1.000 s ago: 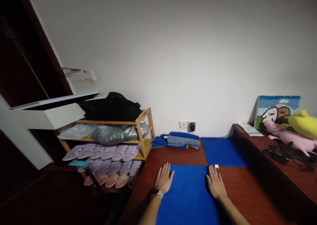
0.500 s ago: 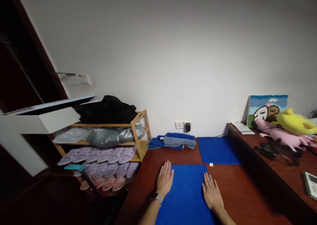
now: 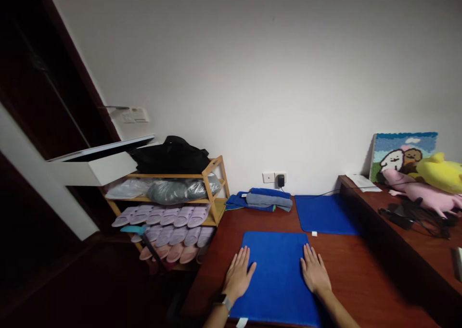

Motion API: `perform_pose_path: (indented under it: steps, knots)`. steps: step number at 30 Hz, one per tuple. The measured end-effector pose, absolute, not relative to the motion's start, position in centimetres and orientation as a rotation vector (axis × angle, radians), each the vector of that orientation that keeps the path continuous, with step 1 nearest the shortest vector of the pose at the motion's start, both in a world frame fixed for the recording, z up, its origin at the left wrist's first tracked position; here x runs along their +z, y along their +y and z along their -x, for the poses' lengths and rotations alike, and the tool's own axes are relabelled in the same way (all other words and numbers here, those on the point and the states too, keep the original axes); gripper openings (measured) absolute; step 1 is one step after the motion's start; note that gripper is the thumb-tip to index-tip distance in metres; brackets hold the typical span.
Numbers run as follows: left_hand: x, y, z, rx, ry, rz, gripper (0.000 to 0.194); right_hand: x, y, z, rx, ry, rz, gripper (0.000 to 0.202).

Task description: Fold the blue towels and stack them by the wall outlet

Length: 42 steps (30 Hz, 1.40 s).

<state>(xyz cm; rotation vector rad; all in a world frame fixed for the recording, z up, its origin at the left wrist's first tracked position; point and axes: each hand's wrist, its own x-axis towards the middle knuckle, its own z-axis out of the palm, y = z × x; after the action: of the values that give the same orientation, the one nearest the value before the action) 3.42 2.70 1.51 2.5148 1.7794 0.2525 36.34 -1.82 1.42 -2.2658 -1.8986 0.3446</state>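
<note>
A blue cloth (image 3: 276,280) lies spread flat on the reddish-brown table, with a white tag at its near left corner. My left hand (image 3: 238,272) rests flat along the cloth's left edge, fingers stretched out, a watch on the wrist. On the right edge lies my right hand (image 3: 314,270), also flat with its fingers extended. Neither hand grips anything. Behind and to the right, a second blue cloth (image 3: 327,215) is laid flat near the wall. Several blue and grey cloths (image 3: 267,200) sit crumpled together at the table's back left.
To the left stands a wooden rack (image 3: 216,212) with several slippers (image 3: 169,215), plastic-wrapped items and a black bag (image 3: 173,155). A raised brown ledge (image 3: 364,203) on the right carries plush toys (image 3: 418,188), a picture (image 3: 404,155) and cables. A black plug (image 3: 280,180) is in the wall socket.
The view has shifted, so the cloth's near edge and tag now show. Both hands stay flat at the cloth's sides, sitting slightly nearer me along its edges.
</note>
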Motion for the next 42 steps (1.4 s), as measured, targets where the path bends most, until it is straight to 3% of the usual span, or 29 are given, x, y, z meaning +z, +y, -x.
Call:
perform_pose_path:
  steps: [10,18,24,33,42]
  knots:
    - [1.9,2.0,-2.6,0.316,1.853,-2.46,0.069,3.2,-3.0,-35.6,0.332,-1.863,2.295,0.071]
    - [2.0,2.2,-2.4,0.346,1.863,-2.445,0.07,0.5,-11.6,-34.2,0.318,-2.016,2.098,0.071]
    - [3.7,1.2,-2.5,0.514,1.917,-2.52,0.059,1.4,-13.6,-34.1,0.363,-2.017,2.027,0.068]
    - [3.6,-3.9,3.8,0.314,1.293,-2.9,0.058,1.7,-12.0,-36.3,0.371,-1.911,1.962,0.063]
    - [5.6,-5.0,6.0,0.299,1.332,-2.882,0.061,4.0,-0.5,-44.5,0.132,-1.803,2.248,0.059]
